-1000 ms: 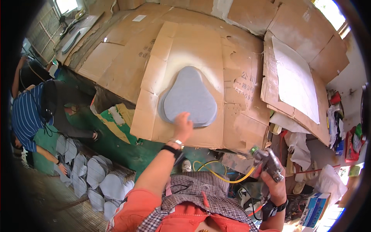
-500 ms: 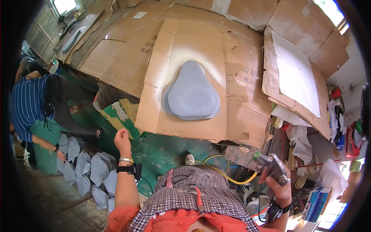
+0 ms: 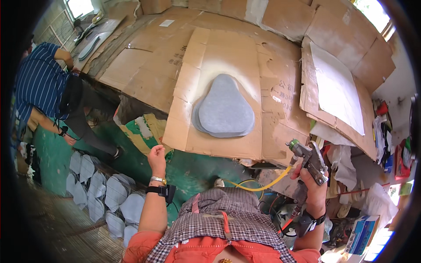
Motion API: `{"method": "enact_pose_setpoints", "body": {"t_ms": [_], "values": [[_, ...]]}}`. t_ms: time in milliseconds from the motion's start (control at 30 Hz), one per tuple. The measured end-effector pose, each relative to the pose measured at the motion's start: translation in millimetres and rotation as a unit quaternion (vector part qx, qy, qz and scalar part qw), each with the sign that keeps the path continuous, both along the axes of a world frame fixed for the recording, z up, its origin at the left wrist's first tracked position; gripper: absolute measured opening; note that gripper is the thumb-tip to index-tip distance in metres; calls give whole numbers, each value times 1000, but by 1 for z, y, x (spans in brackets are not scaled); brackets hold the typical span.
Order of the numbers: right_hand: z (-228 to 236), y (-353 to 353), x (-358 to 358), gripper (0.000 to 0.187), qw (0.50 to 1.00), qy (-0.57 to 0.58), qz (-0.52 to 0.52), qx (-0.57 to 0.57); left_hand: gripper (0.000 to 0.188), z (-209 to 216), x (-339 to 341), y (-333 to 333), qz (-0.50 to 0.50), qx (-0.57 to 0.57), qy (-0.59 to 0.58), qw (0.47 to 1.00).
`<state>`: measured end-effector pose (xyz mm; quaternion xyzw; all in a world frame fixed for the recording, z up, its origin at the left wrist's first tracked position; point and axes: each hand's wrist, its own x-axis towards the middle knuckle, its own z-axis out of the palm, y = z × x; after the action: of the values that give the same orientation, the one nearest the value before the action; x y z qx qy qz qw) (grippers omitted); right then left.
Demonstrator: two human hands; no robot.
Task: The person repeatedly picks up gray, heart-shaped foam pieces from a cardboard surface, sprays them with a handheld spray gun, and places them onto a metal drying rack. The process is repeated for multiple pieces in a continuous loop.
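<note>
My right hand point(image 3: 314, 187) is wrapped round the handle of a metal spray gun point(image 3: 314, 160), with a yellow hose point(image 3: 272, 183) and a red-orange line attached. The gun is held up off the table's near right corner, its green-ringed nozzle toward the far left. My left hand point(image 3: 157, 157) is in the air by the table's near edge, fingertips drawn together and nothing visible in them. Beyond both hands, a stack of grey, rounded-triangular pads point(image 3: 226, 107) lies on a cardboard sheet point(image 3: 184, 118) dusted with pale overspray.
Several grey pads point(image 3: 115, 193) are spread on a wire rack at lower left. A person in a striped shirt point(image 3: 41, 83) stands at the far left. A white-papered cardboard panel point(image 3: 335, 83) leans at right, above bags and a blue box point(image 3: 362, 236). Green floor lies below.
My right hand has raised the spray gun and turned it, bringing the yellow hose up. My left hand has shifted slightly rightward. The person at left has straightened from the rack.
</note>
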<state>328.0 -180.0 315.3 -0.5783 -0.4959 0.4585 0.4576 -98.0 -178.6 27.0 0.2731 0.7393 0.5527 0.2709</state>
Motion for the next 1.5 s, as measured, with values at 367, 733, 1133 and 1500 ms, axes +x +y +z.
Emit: {"method": "enact_pose_setpoints", "body": {"t_ms": [367, 733, 1133, 1500], "values": [[4, -54, 35, 58, 993, 41, 57, -94, 9, -4, 13, 34, -22, 44, 29, 998], [-3, 9, -2, 47, 996, 68, 62, -12, 11, -7, 48, 68, -94, 17, 0, 995], [1, -13, 39, 61, 994, 51, 74, -69, 24, -30, 71, 137, -177, -43, 95, 979], [5, -12, 56, 59, 977, 13, 167, -131, 37, -25, 100, 181, -216, -196, 277, 916]]}}
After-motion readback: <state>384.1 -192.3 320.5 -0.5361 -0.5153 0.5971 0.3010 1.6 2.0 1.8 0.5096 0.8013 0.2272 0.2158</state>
